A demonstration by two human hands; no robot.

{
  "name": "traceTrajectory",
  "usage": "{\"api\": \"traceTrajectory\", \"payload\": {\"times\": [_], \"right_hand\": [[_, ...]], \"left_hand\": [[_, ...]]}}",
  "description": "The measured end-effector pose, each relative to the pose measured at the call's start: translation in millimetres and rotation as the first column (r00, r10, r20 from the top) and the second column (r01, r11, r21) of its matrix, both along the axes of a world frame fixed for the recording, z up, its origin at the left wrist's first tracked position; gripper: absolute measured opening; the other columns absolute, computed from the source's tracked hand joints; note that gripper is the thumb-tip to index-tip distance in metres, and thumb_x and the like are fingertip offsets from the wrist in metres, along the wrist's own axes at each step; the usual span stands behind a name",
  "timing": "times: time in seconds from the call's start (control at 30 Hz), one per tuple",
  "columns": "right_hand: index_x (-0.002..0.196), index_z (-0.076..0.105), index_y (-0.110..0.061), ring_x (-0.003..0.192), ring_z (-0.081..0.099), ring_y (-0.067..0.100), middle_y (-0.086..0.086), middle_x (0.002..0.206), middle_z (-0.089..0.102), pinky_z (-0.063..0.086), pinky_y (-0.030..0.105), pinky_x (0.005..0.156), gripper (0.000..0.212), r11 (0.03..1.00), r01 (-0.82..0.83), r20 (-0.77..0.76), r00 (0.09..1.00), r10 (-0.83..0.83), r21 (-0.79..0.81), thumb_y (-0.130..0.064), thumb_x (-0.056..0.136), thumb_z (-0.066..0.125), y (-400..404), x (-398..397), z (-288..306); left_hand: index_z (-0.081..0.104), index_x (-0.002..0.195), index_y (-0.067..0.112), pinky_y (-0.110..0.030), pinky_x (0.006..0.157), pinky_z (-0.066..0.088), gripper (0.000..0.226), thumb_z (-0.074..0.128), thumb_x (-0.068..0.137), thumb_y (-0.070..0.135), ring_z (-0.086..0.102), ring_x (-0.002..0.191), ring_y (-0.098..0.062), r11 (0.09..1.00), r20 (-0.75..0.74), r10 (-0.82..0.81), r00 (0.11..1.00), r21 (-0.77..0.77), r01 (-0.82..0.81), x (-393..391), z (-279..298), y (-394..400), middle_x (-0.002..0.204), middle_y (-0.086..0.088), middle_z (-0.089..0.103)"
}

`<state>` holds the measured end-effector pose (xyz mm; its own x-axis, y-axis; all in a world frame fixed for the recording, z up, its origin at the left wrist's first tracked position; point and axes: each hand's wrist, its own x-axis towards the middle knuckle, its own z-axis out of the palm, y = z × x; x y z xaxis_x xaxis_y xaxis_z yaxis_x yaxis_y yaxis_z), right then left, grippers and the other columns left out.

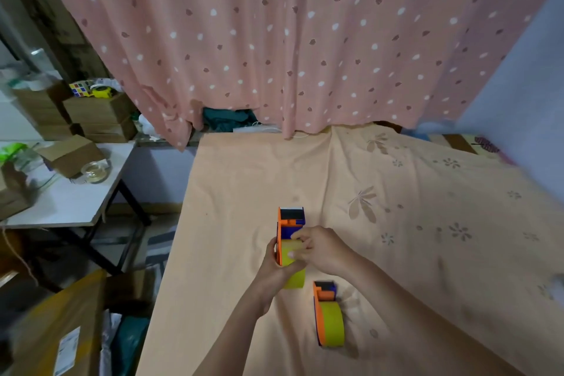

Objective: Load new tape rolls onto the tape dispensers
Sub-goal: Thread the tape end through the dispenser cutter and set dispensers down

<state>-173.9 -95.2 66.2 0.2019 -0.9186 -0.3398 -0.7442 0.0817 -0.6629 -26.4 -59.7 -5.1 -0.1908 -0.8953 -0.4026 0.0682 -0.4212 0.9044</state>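
Observation:
An orange and blue tape dispenser (291, 221) is held over the peach bedsheet, its cutter end pointing away from me. A yellow tape roll (291, 256) sits in it. My left hand (276, 268) grips the dispenser and roll from the left and below, thumb on the roll's face. My right hand (320, 249) pinches at the top of the roll with curled fingers. A second orange dispenser (325, 291) with a yellow roll (332, 325) loaded lies on the sheet to the lower right, untouched.
The bed (396, 223) is covered by a peach floral sheet, with a pink dotted curtain (274, 40) behind. A white side table (67, 201) on the left carries cardboard boxes and a glass dish. More boxes are stacked at the far left and on the floor.

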Motion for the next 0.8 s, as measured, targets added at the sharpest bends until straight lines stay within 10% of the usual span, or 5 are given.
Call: {"api": "traceTrajectory", "payload": {"times": [0.2, 0.8], "right_hand": [[0.093, 0.076, -0.024, 0.064, 0.062, 0.005, -0.006, 0.086, 0.064, 0.043, 0.010, 0.059, 0.014, 0.994, 0.041, 0.045, 0.998, -0.037, -0.100, -0.025, 0.080, 0.080, 6.0, -3.6, 1.5], [0.080, 0.073, -0.018, 0.075, 0.064, 0.008, -0.007, 0.073, 0.066, 0.055, 0.028, 0.078, 0.009, 0.999, -0.024, 0.011, 1.000, 0.023, 0.030, -0.013, 0.079, 0.080, 6.3, -12.2, 16.1]], "left_hand": [[0.049, 0.120, 0.056, -0.015, 0.072, 0.057, 0.072, 0.092, 0.064, 0.043, 0.072, 0.097, 0.002, 1.000, 0.043, -0.006, 0.999, -0.004, 0.006, -0.8, -0.7, 8.5, 0.106, 0.027, 0.072], [0.034, 0.146, 0.043, -0.039, 0.100, 0.056, 0.100, 0.089, 0.062, 0.043, 0.063, 0.120, -0.015, 0.996, 0.112, -0.079, 0.991, 0.059, 0.072, -6.5, 0.5, 10.6, 0.132, 0.012, 0.058]]}}
